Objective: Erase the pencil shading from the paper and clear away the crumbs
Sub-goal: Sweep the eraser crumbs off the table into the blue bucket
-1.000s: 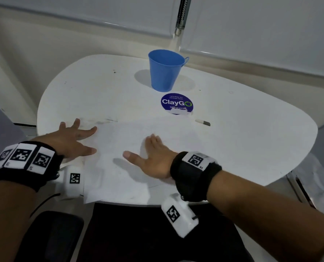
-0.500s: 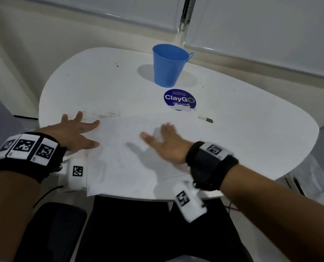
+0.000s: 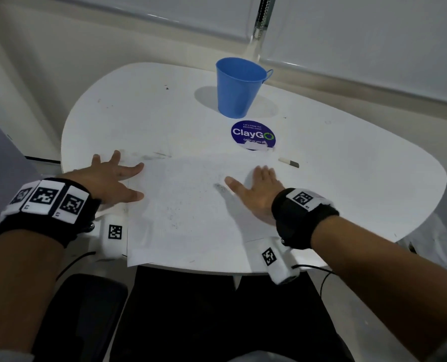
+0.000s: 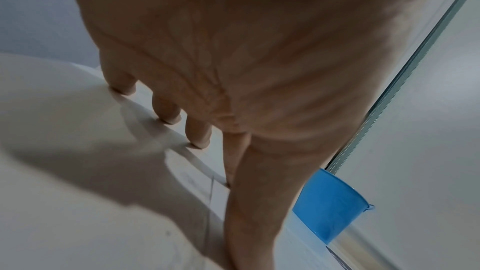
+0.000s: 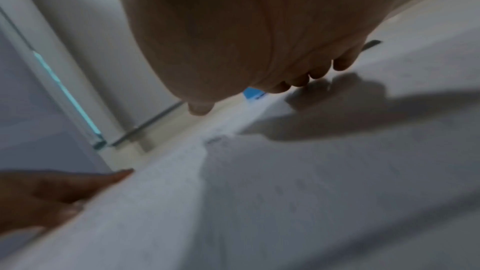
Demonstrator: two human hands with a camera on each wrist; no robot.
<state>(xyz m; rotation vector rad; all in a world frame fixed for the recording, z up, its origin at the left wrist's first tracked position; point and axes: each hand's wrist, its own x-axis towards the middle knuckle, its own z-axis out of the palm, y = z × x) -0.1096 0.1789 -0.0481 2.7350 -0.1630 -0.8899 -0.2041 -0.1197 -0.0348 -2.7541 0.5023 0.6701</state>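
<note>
White paper (image 3: 191,205) lies flat on the white table (image 3: 347,178) between our hands, its long axis running away from us. Our right hand (image 3: 256,194) has slid rightward across the sheet since a second ago and now rests flat near its right edge, fingers straight and together, gripping nothing. Just beside its thumb sits a small grey heap of crumbs (image 3: 219,188), with fainter specks scattered over the sheet toward our left hand (image 3: 112,178). That hand has stayed put, fingers spread and straight, thumb and forefinger pressing the paper's left edge. Beyond our right fingertips lies the eraser (image 3: 289,162), a short white stick with a dark tip, lying crosswise, dark end pointing right. Farther ahead stands the blue bucket (image 3: 239,87), upright; we cannot tell what it holds. A ClayGo sticker (image 3: 253,134) sits between the bucket and the paper.
</note>
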